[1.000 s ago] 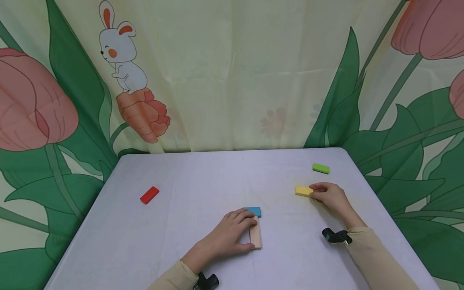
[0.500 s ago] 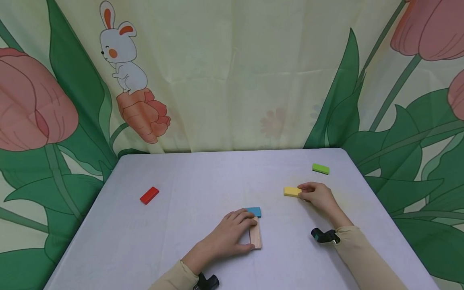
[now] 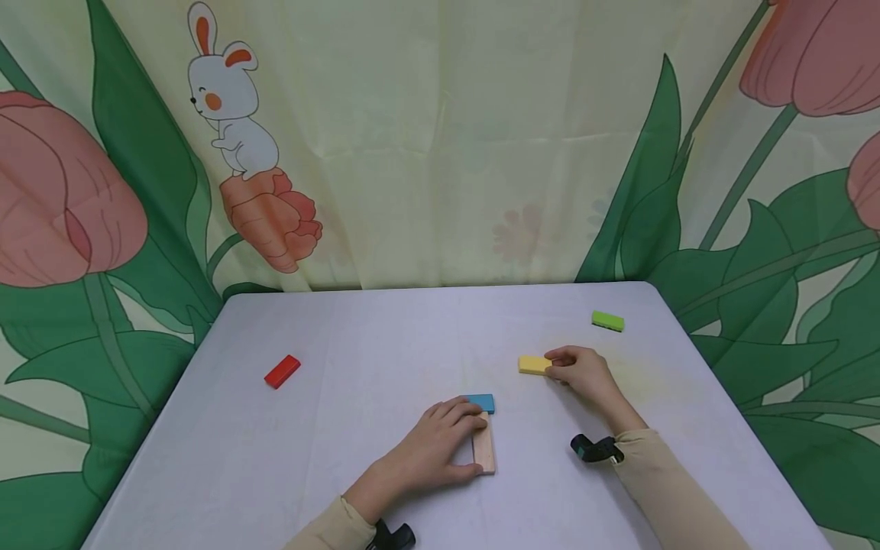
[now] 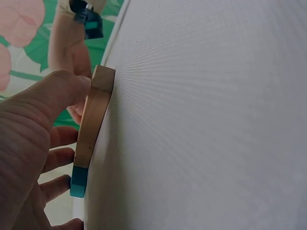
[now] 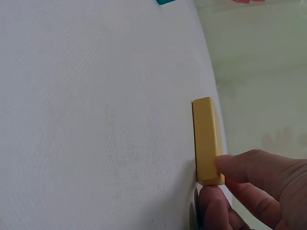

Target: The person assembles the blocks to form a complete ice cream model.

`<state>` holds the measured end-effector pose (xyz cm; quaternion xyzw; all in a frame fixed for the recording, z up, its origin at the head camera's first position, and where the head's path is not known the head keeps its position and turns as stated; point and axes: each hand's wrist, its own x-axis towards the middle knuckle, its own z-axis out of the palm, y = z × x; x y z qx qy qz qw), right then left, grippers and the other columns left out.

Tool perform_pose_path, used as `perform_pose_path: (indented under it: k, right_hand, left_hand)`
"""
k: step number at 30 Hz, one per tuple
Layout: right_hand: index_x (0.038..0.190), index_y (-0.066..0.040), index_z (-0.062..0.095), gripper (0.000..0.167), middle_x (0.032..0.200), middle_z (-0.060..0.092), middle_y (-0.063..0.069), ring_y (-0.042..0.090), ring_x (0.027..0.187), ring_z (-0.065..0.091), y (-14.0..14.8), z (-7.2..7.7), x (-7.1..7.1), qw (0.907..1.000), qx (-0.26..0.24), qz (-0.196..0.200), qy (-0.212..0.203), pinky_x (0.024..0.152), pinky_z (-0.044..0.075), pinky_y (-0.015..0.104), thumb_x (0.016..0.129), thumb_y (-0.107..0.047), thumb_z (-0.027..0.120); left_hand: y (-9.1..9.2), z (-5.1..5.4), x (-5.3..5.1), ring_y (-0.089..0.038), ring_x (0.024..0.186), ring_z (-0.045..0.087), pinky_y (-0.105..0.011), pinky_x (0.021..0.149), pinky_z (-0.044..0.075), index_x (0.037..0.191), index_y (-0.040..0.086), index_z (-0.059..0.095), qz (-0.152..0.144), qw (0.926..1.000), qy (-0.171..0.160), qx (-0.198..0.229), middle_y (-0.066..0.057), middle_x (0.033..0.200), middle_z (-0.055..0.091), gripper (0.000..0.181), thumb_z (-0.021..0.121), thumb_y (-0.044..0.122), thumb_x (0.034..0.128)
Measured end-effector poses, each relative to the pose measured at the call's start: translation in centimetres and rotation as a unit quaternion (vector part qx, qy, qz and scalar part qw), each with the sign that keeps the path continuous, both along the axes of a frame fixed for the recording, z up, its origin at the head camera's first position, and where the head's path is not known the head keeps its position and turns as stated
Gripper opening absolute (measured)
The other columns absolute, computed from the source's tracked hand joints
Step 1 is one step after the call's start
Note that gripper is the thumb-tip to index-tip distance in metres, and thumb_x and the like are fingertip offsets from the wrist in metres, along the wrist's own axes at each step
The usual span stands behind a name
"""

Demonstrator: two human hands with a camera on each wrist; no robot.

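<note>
At the far left, behind the table, a rabbit (image 3: 234, 92) and a large tulip (image 3: 69, 191) are being shown on the printed curtain (image 3: 385, 153). On the white-covered table (image 3: 357, 344), a red block (image 3: 283, 372) is being left untouched, lying slantwise and well apart from both hands.

Next to the right, the left hand (image 3: 435, 447) is being rested, fingers spread and slightly bent, on a plain wooden block (image 3: 484, 451) and a blue block (image 3: 483, 403). The wooden block's near end is being touched by the thumb; the blue block is being partly covered by fingertips and is lying against the wooden block's far end. A black wrist device (image 3: 393, 535) is being worn below the left hand, at the beige cuff.

Farther right, and farther out on the table than the blue block, a yellow block (image 3: 532, 365) is being pinched at its right end between the thumb and fingers of the right hand (image 3: 584, 376), its left end being pointed away from the grip. Whether the cloth is being touched by its underside cannot quite be told. Beyond the right hand, near the far right corner, a green block (image 3: 608, 321) is being left lying by itself.
</note>
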<state>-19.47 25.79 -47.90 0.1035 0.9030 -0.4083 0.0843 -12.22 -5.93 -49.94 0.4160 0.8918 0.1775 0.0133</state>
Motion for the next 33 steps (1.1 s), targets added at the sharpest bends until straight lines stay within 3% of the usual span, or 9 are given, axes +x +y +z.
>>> perform_pose_path:
  k: [33]
  right_hand:
    - [0.117,-0.006,0.074,0.029,0.102,0.072,0.010,0.020,0.086,0.062,-6.1,-0.2,-0.6,0.9994,-0.023,0.024,0.011,0.067,0.054,0.025,0.089,-0.012,0.080]
  left_hand:
    - [0.2,0.2,0.0,-0.024,0.152,0.035,-0.055,0.118,0.038,0.142,0.024,0.056,0.004,0.9999,-0.005,-0.014,0.003,0.155,0.048,0.058,0.068,0.055,0.0937]
